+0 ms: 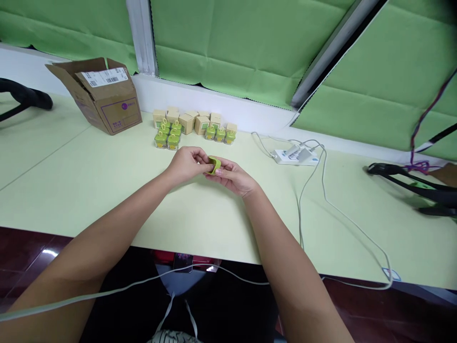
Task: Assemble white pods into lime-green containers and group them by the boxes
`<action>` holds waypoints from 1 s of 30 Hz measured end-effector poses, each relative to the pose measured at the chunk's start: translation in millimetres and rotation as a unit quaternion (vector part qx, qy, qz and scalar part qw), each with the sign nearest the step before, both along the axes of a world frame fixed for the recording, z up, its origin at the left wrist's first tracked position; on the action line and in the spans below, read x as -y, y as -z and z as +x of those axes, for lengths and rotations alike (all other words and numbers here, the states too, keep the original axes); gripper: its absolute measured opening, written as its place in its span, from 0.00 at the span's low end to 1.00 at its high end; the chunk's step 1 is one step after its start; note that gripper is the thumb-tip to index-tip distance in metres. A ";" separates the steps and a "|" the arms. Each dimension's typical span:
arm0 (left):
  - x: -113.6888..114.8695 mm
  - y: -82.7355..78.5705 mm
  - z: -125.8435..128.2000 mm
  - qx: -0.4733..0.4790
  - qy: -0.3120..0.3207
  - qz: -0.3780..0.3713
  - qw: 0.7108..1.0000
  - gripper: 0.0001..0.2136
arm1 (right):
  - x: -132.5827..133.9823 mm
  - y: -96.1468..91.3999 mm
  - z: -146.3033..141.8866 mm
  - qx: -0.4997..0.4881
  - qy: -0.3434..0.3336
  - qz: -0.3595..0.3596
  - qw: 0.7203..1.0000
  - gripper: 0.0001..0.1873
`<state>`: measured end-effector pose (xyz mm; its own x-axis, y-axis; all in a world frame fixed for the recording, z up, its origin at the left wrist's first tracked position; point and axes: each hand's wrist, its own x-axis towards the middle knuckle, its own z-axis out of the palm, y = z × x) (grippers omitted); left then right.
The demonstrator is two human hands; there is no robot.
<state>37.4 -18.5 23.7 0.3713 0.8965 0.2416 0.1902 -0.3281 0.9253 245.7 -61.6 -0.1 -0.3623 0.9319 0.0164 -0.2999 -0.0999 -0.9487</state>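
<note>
Between both hands, above the middle of the table (pixel 200 214), is a small green lid (pixel 217 163), its hollow side turned toward the left. My right hand (pixel 233 177) grips its right side between thumb and fingers. My left hand (pixel 186 164) is closed, with its thumb and fingertips at the hollow of the lid. Just beyond the hands stand several small clear jars with green lids (pixel 173 141), some of them with a loop on top. A second group of such jars (pixel 220 135) is to the right. Behind them is a row of small tan boxes (pixel 187 123).
An open cardboard box (pixel 117 107) stands at the back left. To the right lie a white power strip (pixel 296 156) and its loose cables (pixel 324 181). A black stand (pixel 410 181) is at the far right. A phone (pixel 183 261) sits below the table's front edge.
</note>
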 end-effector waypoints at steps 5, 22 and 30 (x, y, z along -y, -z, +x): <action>-8.8 3.4 -3.5 -0.008 0.032 0.002 0.999 0.24 | 0.0 2.5 3.9 0.017 -0.032 -0.013 0.999 0.27; -6.3 3.9 -3.3 0.061 0.077 -0.029 0.995 0.23 | -1.2 5.8 -3.2 -0.008 -0.030 -0.034 0.999 0.27; -0.7 -0.1 -0.2 0.058 0.039 0.007 0.998 0.24 | -1.1 3.5 -7.4 -0.030 0.001 -0.028 0.999 0.30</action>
